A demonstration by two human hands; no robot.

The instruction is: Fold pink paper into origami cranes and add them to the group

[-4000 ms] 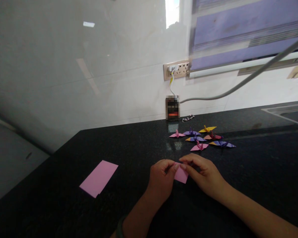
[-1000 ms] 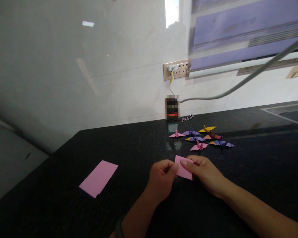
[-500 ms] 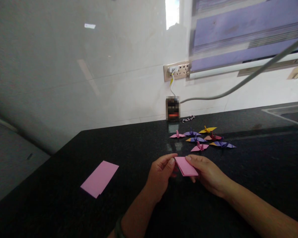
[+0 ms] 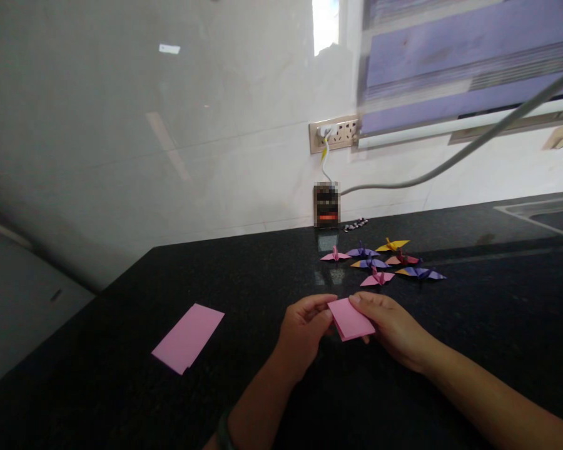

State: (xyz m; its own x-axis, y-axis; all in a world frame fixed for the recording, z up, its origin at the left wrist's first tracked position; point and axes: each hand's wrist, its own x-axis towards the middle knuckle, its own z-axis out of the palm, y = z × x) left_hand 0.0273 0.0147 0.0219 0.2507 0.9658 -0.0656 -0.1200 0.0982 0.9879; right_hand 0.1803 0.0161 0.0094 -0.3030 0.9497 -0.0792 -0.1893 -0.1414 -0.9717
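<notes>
A small folded square of pink paper is held up above the dark counter, its layers slightly apart at the lower left edge. My right hand pinches it at the top right, thumb on the face and fingers behind. At its left edge is my left hand, thumb and fingers closed on the border; the fingertips behind are partly hidden. Further left, a pink paper sheet lies flat on the counter. Beyond my hands stand several folded paper cranes, among them a pink crane and a yellow crane.
The black counter meets a pale tiled wall. By the wall stand a pixelated dark box and a beaded string. A grey cable runs right from the box, below a wall socket.
The folded pink paper has tilted, so more of its face shows and its lower edge sits lower. My left hand has shifted slightly along its edge. The cranes and loose sheet stay put.
</notes>
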